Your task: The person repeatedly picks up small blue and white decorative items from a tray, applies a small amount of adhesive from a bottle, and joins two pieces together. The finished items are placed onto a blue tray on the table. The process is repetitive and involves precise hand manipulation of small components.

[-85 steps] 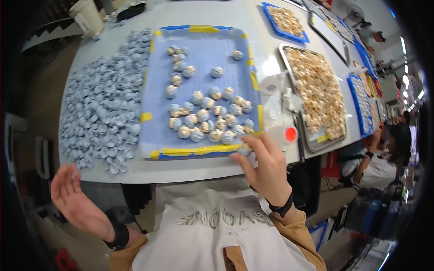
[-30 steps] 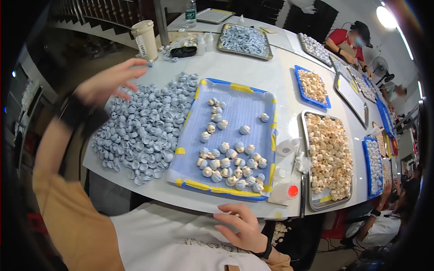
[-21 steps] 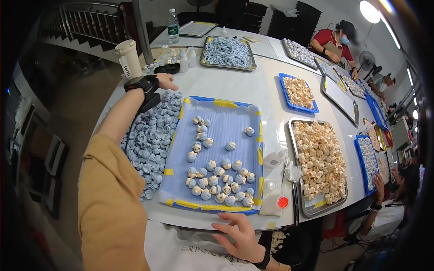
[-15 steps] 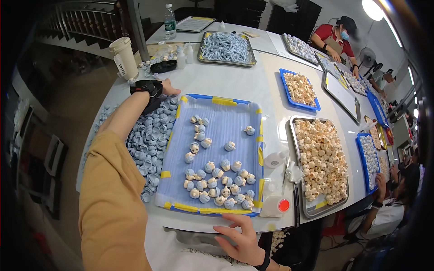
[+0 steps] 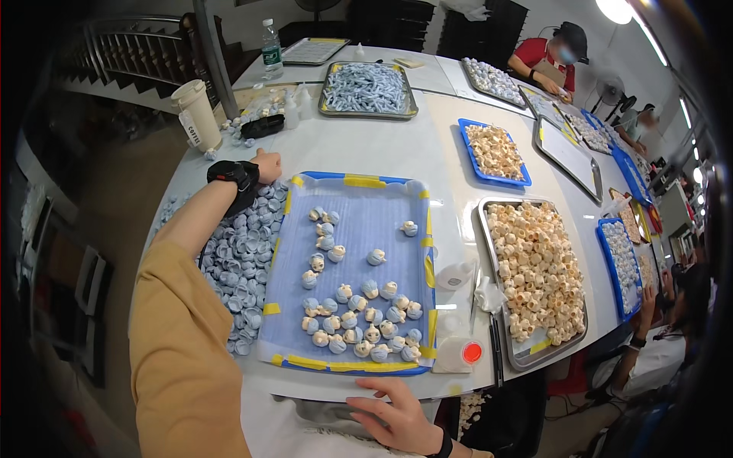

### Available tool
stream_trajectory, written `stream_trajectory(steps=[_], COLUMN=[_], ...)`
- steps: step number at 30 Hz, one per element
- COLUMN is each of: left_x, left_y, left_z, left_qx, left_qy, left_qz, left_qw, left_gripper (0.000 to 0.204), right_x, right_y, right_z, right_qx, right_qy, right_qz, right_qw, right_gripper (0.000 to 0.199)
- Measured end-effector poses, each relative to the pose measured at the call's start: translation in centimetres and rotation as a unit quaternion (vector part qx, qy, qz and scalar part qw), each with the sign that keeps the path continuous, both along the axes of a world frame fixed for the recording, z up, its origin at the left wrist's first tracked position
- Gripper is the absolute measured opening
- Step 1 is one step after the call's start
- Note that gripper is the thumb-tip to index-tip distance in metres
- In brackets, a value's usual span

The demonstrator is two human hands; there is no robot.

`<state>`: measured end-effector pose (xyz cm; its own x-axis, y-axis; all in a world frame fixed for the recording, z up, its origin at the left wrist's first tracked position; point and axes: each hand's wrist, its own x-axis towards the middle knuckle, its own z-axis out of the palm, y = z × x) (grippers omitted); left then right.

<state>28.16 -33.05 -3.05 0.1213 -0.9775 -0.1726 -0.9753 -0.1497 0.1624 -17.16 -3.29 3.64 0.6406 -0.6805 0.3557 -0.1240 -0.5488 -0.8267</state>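
My left hand (image 5: 267, 166), with a black band at the wrist, reaches to the far end of a heap of small blue-grey cup-shaped pieces (image 5: 243, 256). Its fingers look curled, and whatever they may hold is hidden. Right of the heap lies a blue-lined tray (image 5: 336, 282) edged with yellow tape. Several small cream heads with blue caps (image 5: 376, 257) sit on it, most of them in the near half. By the table's near edge, below the tray, my right hand (image 5: 397, 416) hovers open, fingers apart, holding nothing.
A metal tray of cream hollow pieces (image 5: 534, 267) stands to the right, beside tweezers (image 5: 475, 294) and a red-topped container (image 5: 471, 352). Farther off are a blue tray (image 5: 496, 153), a tray of blue strips (image 5: 366, 88), a bottle (image 5: 271, 49) and a cream tumbler (image 5: 197, 118). Co-workers sit along the right.
My left hand has drawn back slightly, and its fingers look more curled. The view has shifted a little. My right hand stays open near the table's edge.
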Motion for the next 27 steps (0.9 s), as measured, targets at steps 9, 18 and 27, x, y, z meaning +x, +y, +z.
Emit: stream_trajectory(steps=[9, 18, 27], left_x=[2.4, 0.9, -11.6], left_y=[2.8, 7.6, 28.7], left_z=[3.9, 9.6, 11.9], left_qx=[-0.055, -0.117, 0.117], left_qy=[0.17, 0.58, 0.733], left_qz=[0.087, 0.1, 0.108], left_qw=[0.98, 0.8, 0.661], left_gripper=[0.021, 0.012, 0.016], right_x=[0.3, -0.4, -20.0], right_y=[0.6, 0.5, -1.2], right_z=[-0.5, -3.0, 2.1], right_qx=[0.009, -0.035, 0.029], right_qy=[0.025, -0.005, 0.048], right_qz=[0.027, 0.048, -0.47], right_qw=[0.999, 0.998, 0.881], right_gripper=[0.029, 0.026, 0.015])
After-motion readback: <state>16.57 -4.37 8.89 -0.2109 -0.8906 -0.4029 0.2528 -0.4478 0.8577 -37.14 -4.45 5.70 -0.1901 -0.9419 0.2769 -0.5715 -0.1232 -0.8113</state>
